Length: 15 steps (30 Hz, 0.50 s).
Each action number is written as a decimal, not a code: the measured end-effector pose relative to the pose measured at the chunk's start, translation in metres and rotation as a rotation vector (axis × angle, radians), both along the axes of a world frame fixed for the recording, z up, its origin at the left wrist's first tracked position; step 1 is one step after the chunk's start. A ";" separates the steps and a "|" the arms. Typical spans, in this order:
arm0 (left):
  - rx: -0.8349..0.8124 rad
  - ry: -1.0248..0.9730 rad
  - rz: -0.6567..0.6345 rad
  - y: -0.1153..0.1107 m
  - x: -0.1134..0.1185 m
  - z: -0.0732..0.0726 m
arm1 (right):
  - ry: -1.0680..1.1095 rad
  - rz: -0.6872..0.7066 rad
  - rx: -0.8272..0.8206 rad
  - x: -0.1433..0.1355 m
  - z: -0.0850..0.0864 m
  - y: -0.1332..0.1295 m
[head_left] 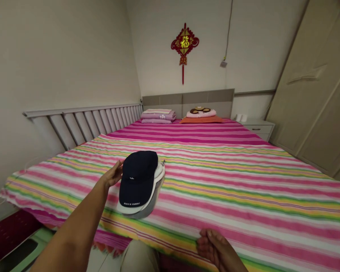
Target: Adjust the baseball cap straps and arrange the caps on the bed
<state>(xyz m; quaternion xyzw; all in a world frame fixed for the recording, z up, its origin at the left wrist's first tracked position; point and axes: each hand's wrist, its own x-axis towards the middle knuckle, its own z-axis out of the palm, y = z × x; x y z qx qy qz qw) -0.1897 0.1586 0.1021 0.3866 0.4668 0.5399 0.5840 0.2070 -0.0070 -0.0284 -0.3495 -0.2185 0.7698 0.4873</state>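
A navy baseball cap (140, 175) lies on top of a white cap (158, 174), with a grey cap (151, 207) partly showing beneath. Small white lettering runs along the navy brim, which points toward me. My left hand (115, 174) is at the left side of the stack, its fingers stretched out against or just beside the navy cap; some fingertips are hidden. Over the near edge of the bed, my right hand (215, 245) holds nothing, its fingers loosely bent and apart from the thumb. The caps rest on a striped sheet (215, 181).
Folded purple bedding (158, 116) and a pink pillow (201, 113) on an orange cloth (202, 119) lie by the headboard (206, 99). A grey railing (85, 124) borders the left side. To the right stand a white nightstand (259, 128) and a large wardrobe (314, 105).
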 end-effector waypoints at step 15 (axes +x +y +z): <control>-0.317 -0.073 -0.055 -0.040 0.002 -0.051 | -0.058 0.001 0.022 -0.004 -0.002 -0.001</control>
